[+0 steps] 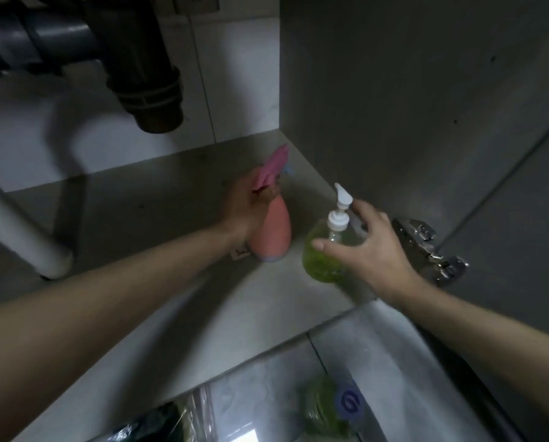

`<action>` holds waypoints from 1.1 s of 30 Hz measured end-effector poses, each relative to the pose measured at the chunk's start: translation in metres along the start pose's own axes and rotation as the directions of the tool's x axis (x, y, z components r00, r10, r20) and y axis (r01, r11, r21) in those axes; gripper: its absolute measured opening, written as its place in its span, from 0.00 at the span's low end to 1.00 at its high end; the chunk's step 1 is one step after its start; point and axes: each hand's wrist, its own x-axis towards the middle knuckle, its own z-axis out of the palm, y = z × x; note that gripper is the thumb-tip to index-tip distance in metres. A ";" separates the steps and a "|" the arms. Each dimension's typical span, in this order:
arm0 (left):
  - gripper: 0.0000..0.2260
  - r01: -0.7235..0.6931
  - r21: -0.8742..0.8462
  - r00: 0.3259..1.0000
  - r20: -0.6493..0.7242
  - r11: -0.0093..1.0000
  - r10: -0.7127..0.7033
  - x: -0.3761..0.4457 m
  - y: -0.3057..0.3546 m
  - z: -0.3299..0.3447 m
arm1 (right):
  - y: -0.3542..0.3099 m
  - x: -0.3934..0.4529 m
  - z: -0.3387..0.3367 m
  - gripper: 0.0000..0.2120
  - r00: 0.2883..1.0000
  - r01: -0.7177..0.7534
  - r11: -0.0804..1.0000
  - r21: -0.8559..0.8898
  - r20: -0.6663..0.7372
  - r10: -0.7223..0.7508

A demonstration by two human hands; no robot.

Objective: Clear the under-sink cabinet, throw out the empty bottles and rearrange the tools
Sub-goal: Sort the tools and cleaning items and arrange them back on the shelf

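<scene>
Midway through clearing. Left hand [250, 204] wrapped round neck of pink spray bottle [271, 232] standing far right on cabinet floor [158, 215]; right hand [367, 247] grasping green pump bottle [325, 250] just beside it. Neither out yet. Sorting empties, rearranging tools apparently left; no tools visible.

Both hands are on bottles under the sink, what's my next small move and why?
Probably lift both out together. The left hand already grips the pink spray bottle at its neck, and the right hand wraps the green pump bottle; both stand upright on the cabinet floor.
</scene>
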 end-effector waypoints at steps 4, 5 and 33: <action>0.09 -0.106 -0.063 0.993 0.041 0.992 0.108 0.018 -0.007 0.008 | 0.036 -0.014 0.020 0.41 0.999 0.008 0.985 0.173 0.039 -0.015; 0.08 -0.115 -0.084 0.993 0.030 0.990 0.118 0.022 -0.009 0.010 | 0.039 -0.012 0.024 0.42 0.999 -0.004 0.983 0.184 0.035 -0.002; 0.39 0.259 -0.091 0.933 0.282 0.962 -0.225 0.078 -0.021 0.096 | 0.069 0.017 0.027 0.45 0.975 -0.141 0.988 -0.066 -0.184 0.127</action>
